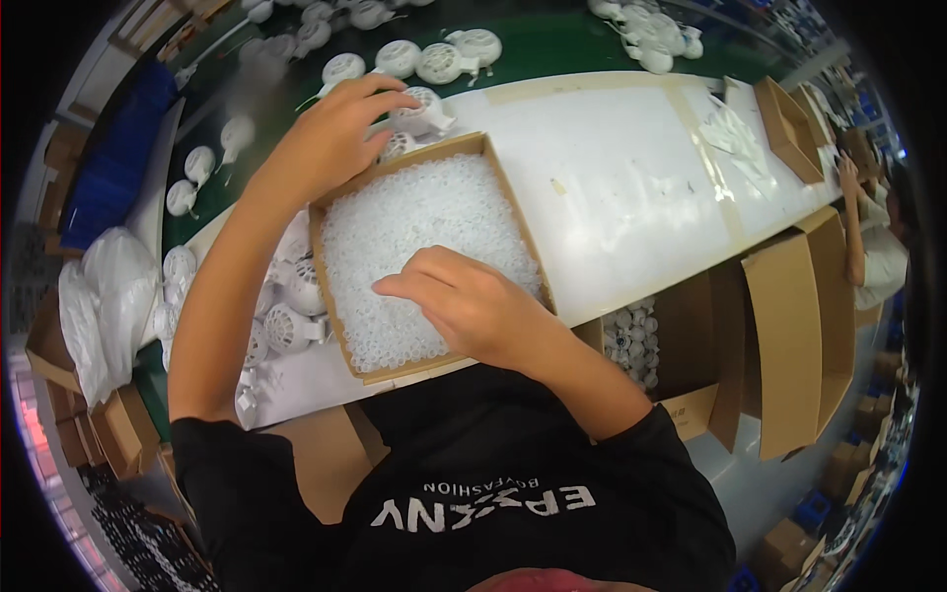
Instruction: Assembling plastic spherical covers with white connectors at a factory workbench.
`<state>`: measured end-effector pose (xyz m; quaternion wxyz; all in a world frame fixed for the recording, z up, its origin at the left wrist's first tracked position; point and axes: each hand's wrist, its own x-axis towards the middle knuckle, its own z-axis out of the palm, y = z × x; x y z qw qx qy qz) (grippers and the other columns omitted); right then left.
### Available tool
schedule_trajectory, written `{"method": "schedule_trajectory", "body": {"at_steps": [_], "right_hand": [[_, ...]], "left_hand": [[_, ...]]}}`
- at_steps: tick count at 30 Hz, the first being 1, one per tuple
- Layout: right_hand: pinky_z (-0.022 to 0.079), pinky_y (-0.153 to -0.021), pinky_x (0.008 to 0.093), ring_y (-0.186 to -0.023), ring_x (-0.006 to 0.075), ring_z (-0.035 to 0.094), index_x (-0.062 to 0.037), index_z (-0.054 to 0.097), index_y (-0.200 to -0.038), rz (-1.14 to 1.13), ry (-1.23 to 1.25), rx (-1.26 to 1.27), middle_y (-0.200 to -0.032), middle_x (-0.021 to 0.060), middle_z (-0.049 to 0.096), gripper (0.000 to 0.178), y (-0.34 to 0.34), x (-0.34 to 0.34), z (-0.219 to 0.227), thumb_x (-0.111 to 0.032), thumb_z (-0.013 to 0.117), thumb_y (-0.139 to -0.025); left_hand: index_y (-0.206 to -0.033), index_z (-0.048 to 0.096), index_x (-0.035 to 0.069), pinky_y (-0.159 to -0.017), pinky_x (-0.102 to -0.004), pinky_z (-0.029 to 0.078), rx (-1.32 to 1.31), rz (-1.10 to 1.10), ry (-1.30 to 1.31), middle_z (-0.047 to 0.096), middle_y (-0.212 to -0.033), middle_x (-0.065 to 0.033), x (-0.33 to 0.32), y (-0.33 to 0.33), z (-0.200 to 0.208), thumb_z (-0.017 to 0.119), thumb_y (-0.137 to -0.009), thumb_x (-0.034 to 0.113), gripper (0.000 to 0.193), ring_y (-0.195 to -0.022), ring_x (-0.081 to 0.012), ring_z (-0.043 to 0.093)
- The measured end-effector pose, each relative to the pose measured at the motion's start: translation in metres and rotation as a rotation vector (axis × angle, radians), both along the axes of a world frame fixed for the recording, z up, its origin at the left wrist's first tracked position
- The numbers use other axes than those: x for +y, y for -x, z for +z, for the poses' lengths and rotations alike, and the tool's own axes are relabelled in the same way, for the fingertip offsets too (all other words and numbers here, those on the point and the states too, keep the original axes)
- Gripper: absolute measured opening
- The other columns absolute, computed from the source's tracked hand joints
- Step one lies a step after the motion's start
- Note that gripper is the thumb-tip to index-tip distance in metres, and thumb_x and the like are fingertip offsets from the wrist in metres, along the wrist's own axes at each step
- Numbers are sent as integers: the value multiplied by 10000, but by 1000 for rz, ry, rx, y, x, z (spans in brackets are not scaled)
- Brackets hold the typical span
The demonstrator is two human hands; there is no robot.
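My left hand (340, 133) reaches past the far left corner of a shallow cardboard box (520, 229). Its fingers are apart, and the fingertips come up to a white round fan part (424, 111) with a slotted grille; whether they touch it I cannot tell. The box is filled with small clear ring-like plastic pieces (414, 217). Over the near right part of these pieces is my right hand (473, 301), its thumb and forefinger pressed together. Anything pinched there is too small to make out.
More white fan parts (291, 328) lie left of the box, and others (439, 62) on the green belt (552, 49) beyond. An open carton (681, 316) at the right holds several parts. Far right, a person (873, 247) works by a small cardboard tray (789, 128).
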<state>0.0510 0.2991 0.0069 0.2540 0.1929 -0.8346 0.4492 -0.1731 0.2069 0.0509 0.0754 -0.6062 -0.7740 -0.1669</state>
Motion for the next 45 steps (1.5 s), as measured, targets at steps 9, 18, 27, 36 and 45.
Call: {"method": "schedule_trajectory", "body": {"at_steps": [9, 18, 27, 36, 45], "right_hand": [[526, -753, 411, -867, 316, 649, -45, 599, -1172, -77, 0, 67, -912, 128, 609, 386, 8, 9, -12, 44, 565, -798], [534, -712, 397, -826, 316, 646, -57, 621, -1187, -28, 7, 125, -908, 106, 624, 388, 0, 8, -9, 45, 595, -813], [551, -705, 279, -826, 198, 677, -7, 637, -1201, 149, 295, -74, -923, 110, 664, 446, 0, -15, 22, 129, 712, -783], [587, -794, 322, -891, 214, 675, 74, 573, -1202, 304, 428, -158, -991, 164, 641, 450, 3, -66, 12, 197, 694, -786], [586, -881, 348, -988, 230, 667, 77, 497, -1223, 445, 724, -209, -1059, 177, 603, 449, 7, -116, 4, 202, 654, -822]], "left_hand": [[-1157, 588, 61, -922, -360, 484, -160, -104, 159, 654, -1084, -138, 77, 50, -29, 660, -877, 97, 291, -1029, -262, 640], [-1128, 547, 20, -921, -288, 443, -577, 67, -367, 629, -1052, -79, -32, -5, 42, 634, -893, 89, 260, -992, -149, 587], [-1083, 548, 8, -938, -346, 466, -905, 395, -470, 650, -1005, -127, -198, -155, 10, 635, -851, 111, 269, -971, -217, 629], [-949, 596, 18, -895, -353, 483, -1285, 332, -912, 606, -1007, -98, -199, -177, -22, 640, -939, 66, 66, -1001, -235, 638], [-900, 610, 30, -974, -412, 476, -1272, 264, -1118, 545, -1039, -82, -202, -195, -39, 714, -899, 68, 111, -1101, -266, 613]]}}
